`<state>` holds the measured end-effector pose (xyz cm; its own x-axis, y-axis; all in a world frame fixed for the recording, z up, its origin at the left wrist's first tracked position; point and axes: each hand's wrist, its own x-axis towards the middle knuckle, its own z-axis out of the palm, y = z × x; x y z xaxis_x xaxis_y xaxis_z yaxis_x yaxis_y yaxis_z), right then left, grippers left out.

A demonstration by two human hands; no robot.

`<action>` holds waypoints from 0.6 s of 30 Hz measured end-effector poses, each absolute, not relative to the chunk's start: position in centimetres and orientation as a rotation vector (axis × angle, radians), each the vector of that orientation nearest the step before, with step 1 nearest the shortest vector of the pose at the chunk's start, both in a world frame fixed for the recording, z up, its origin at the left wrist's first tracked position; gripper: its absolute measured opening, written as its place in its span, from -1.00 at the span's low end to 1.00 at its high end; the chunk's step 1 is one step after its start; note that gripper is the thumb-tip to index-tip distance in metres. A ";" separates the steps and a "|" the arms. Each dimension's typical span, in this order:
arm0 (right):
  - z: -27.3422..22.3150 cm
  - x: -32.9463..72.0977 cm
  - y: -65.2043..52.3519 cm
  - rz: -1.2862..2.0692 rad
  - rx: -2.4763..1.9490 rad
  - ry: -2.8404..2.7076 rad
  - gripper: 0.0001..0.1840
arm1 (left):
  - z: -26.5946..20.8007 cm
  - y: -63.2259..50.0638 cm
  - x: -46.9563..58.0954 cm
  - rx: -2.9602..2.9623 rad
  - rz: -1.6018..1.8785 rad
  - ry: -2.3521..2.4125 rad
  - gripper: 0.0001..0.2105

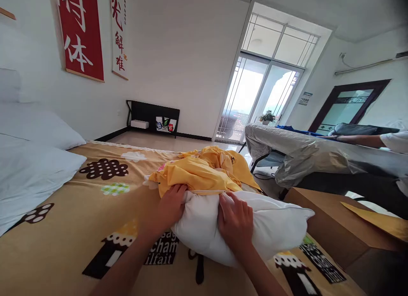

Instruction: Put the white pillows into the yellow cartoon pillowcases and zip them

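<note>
A white pillow lies across the bed in front of me, its far edge against the hem of a crumpled yellow pillowcase. My left hand has its fingers curled over the hem at the pillow's left corner, holding the pillowcase there. Bent fingers of my right hand grip the pillow's top near the middle, close to the same hem. Most of the pillow is outside the fabric. The undersides of both hands' grips are hidden.
A patterned brown bedsheet spreads beneath. White pillows rest at the left. On the right are a cardboard box and a plastic-covered table, where another person's arm reaches in. A black shelf stands by the wall.
</note>
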<state>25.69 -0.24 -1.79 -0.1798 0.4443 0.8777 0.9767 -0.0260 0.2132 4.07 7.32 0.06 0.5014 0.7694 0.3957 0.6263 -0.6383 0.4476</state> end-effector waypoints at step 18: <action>-5.0 18.7 -1.4 -1.120 -1.408 -1.993 -0.45 | -0.5 7.9 5.4 1.819 1.261 1.241 -0.91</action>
<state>18.70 -1.45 -4.97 -0.3757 0.5543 0.7427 0.9226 0.1480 0.3562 5.42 7.93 -0.53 0.1137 0.9214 0.3715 0.3570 -0.3869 0.8502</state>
